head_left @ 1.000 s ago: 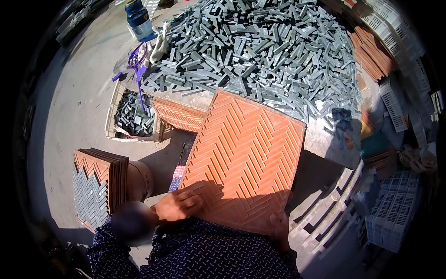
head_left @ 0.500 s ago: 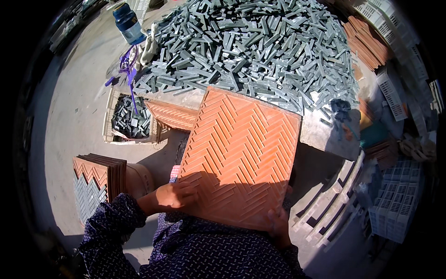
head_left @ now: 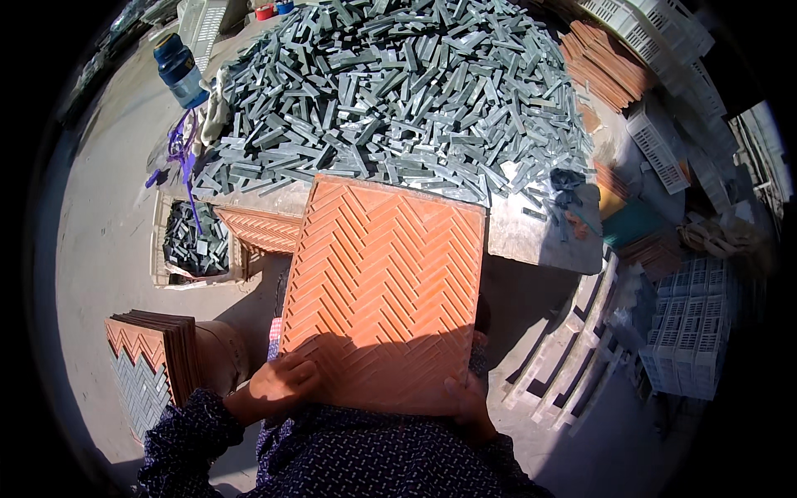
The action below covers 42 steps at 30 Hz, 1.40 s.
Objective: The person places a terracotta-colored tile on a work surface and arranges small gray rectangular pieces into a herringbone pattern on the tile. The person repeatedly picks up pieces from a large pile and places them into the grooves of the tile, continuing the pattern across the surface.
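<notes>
An orange herringbone-patterned mould tray (head_left: 386, 274) leans over my lap, its far edge against the work table. My right hand (head_left: 469, 404) grips its lower right corner, thumb on top and fingers underneath. At the lower left edge my left hand (head_left: 284, 383) is closed, its curled fingers lying against the tray; whatever they hold is hidden. The tray's slots hold no strips. Beyond it a large heap of grey-green stone strips (head_left: 374, 100) covers the table.
On the left are a crate of dark stone pieces (head_left: 197, 241) and a stack of trays (head_left: 158, 357), the front one partly filled with grey strips. A blue bottle (head_left: 178, 70) stands at the far left. A pallet (head_left: 564, 349) and white plastic crates (head_left: 689, 324) lie right.
The view has shifted, so the surroundings appear further left. The tray looks straighter, with less slant. Both hands stay at its lower edges.
</notes>
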Available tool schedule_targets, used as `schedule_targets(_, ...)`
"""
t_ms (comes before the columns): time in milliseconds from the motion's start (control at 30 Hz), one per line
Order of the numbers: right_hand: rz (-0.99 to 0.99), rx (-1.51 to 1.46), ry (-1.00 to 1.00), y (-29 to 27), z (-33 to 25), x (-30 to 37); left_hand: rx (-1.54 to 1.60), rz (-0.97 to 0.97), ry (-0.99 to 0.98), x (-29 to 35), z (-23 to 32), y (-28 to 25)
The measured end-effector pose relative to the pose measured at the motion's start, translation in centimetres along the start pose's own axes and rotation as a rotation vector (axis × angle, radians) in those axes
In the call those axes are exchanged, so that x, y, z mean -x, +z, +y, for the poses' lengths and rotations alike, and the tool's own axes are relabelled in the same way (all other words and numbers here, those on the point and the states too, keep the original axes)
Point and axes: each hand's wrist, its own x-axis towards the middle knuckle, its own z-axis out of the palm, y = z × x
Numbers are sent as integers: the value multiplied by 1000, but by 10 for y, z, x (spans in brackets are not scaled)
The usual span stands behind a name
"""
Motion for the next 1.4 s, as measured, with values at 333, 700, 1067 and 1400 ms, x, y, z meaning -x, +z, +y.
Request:
schedule_targets(333,25,65,-5,-7,-19,1,-11,-228,204,-28,-6,-22)
schedule_targets(700,-29,81,14,-7,-42,14,48,-1,88,-25,11,-15)
schedule_targets(1067,359,954,-926,18,-162,-43,72,488,-262,-99,-16,-87)
schedule_targets(1400,400,1201,-1099,41,-143,-105,253,739,-696,-124,-82,-45)
